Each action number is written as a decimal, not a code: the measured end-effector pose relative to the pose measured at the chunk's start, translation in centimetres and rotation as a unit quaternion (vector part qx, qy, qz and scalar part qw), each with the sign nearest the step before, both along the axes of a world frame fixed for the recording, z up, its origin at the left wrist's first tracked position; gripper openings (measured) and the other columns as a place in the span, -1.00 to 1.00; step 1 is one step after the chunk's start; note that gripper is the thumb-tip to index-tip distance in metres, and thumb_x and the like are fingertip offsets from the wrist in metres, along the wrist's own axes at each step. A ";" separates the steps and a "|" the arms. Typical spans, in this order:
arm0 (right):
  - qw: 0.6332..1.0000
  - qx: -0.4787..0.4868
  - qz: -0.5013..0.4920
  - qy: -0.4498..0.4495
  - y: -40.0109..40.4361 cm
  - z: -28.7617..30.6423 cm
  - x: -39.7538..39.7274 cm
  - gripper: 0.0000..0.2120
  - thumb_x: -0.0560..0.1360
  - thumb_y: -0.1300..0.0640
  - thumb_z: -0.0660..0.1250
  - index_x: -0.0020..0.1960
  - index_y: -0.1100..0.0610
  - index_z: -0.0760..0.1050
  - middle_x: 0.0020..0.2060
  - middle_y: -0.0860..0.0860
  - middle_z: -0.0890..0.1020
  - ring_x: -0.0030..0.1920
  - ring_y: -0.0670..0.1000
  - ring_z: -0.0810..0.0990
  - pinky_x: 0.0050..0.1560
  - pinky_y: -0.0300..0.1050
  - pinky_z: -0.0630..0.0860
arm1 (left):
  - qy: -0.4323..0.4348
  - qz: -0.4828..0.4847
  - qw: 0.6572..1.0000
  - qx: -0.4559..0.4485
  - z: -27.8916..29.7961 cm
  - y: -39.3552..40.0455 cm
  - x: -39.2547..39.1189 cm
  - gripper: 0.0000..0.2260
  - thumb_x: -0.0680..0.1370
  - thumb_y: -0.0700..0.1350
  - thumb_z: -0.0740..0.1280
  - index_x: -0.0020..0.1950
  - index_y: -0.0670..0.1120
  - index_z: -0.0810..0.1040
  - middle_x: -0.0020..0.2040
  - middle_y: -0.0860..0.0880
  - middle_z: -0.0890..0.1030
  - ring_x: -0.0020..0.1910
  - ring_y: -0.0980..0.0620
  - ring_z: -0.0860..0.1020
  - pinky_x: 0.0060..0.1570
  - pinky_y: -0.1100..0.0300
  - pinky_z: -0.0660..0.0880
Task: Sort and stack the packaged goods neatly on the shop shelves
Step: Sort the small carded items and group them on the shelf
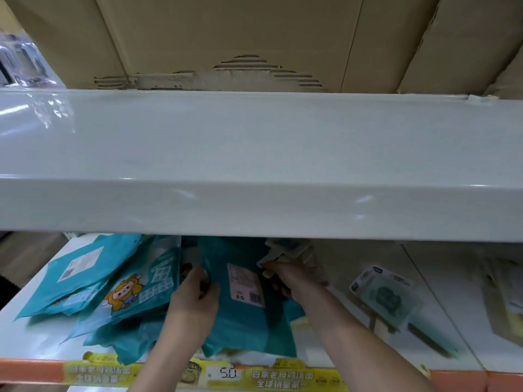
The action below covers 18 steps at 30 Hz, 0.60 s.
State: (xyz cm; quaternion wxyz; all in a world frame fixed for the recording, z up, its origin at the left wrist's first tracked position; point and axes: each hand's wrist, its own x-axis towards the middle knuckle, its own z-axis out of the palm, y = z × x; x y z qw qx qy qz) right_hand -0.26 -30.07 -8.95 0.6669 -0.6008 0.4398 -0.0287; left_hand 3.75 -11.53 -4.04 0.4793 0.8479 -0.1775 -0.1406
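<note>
Teal packet (246, 295) (label up) pinched in both grips, left hand (195, 295), right hand (285, 274), white shelf (34, 335).

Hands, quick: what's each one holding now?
Left hand: grips the dark teal plastic packet.
Right hand: on the same packet's right edge; grip unclear.

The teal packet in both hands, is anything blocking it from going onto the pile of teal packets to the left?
Nothing visible does. The left hand and right hand grip the teal packet by its sides, right beside the pile of teal packets on the lower shelf. The upper shelf hides the back of that space.
</note>
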 end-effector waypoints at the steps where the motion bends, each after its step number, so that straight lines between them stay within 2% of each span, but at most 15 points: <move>1: 1.000 0.000 -0.001 0.005 -0.1 0.0 0.0 -0.75 0.45 0.12 0.42 -0.37 0.11 0.45 -0.66 -0.07 0.46 -0.67 -0.12 0.34 -0.62 -0.38 0.15 | 0.002 0.005 1.000 -0.016 0.0 0.3 -0.1 -0.74 0.56 -0.30 0.21 -0.28 -0.13 0.21 -0.42 -0.01 0.22 -0.47 0.11 0.16 -0.54 0.28 0.12; 4: 1.000 0.010 0.002 0.018 -0.3 -0.1 -0.7 -0.76 0.49 0.16 0.38 -0.34 0.12 0.47 -0.63 -0.05 0.45 -0.66 -0.13 0.32 -0.65 -0.38 0.14 | -0.002 0.040 0.997 -0.065 -0.1 1.1 -0.3 -0.77 0.52 -0.34 0.24 -0.27 -0.18 0.26 -0.41 -0.05 0.24 -0.50 0.13 0.15 -0.47 0.23 0.10; 6: 1.000 0.000 0.000 0.030 -0.4 -0.4 -1.2 -0.78 0.51 0.14 0.33 -0.31 0.12 0.44 -0.52 0.01 0.44 -0.58 -0.09 0.33 -0.60 -0.36 0.15 | -0.018 0.074 0.993 -0.086 0.1 1.6 -0.2 -0.80 0.52 -0.33 0.26 -0.26 -0.22 0.29 -0.40 -0.07 0.27 -0.42 0.04 0.19 -0.38 0.09 0.11; 9: 1.000 0.010 -0.027 0.012 -0.4 -0.8 -2.3 -0.84 0.54 0.19 0.24 -0.21 0.10 0.39 -0.42 0.05 0.48 -0.50 -0.06 0.43 -0.51 -0.32 0.28 | -0.057 0.119 0.986 -0.100 0.4 2.2 0.1 -0.88 0.52 -0.29 0.27 -0.18 -0.25 0.36 -0.36 -0.13 0.36 -0.37 -0.06 0.26 -0.36 0.05 0.18; 12: 0.995 0.080 -0.055 -0.034 -0.2 -0.3 -3.8 -0.88 0.59 0.24 0.15 -0.11 0.11 0.36 -0.31 0.07 0.55 -0.37 0.01 0.55 -0.37 -0.18 0.47 | -0.064 0.157 0.976 -0.137 0.1 2.4 0.4 -0.89 0.54 -0.27 0.29 -0.11 -0.20 0.36 -0.24 -0.16 0.43 -0.24 -0.14 0.36 -0.27 0.02 0.24; 15: 0.985 0.128 -0.082 -0.083 -0.3 -0.2 -5.3 -0.86 0.58 0.30 0.10 0.04 0.15 0.40 -0.16 0.15 0.57 -0.35 0.08 0.59 -0.45 -0.16 0.55 | -0.026 0.196 0.961 -0.194 0.0 2.1 0.0 -0.83 0.55 -0.25 0.30 0.10 -0.15 0.37 -0.04 -0.17 0.50 -0.06 -0.13 0.46 -0.05 0.00 0.36; 16: 0.984 0.131 -0.085 -0.083 -0.2 -0.1 -5.9 -0.86 0.57 0.30 0.10 0.05 0.18 0.40 -0.21 0.16 0.57 -0.38 0.07 0.59 -0.48 -0.18 0.55 | -0.008 0.207 0.953 -0.219 0.0 1.9 -0.2 -0.77 0.56 -0.25 0.29 0.18 -0.14 0.37 0.02 -0.14 0.52 -0.02 -0.11 0.48 0.01 0.00 0.39; 18: 0.987 0.123 -0.082 -0.059 -0.2 0.0 -7.3 -0.88 0.56 0.29 0.10 -0.07 0.21 0.40 -0.40 0.13 0.55 -0.44 0.03 0.53 -0.49 -0.20 0.50 | 0.028 0.214 0.940 -0.263 -0.1 1.7 -0.8 -0.68 0.56 -0.25 0.28 0.31 -0.11 0.40 0.08 -0.07 0.55 0.04 -0.06 0.51 0.09 0.02 0.41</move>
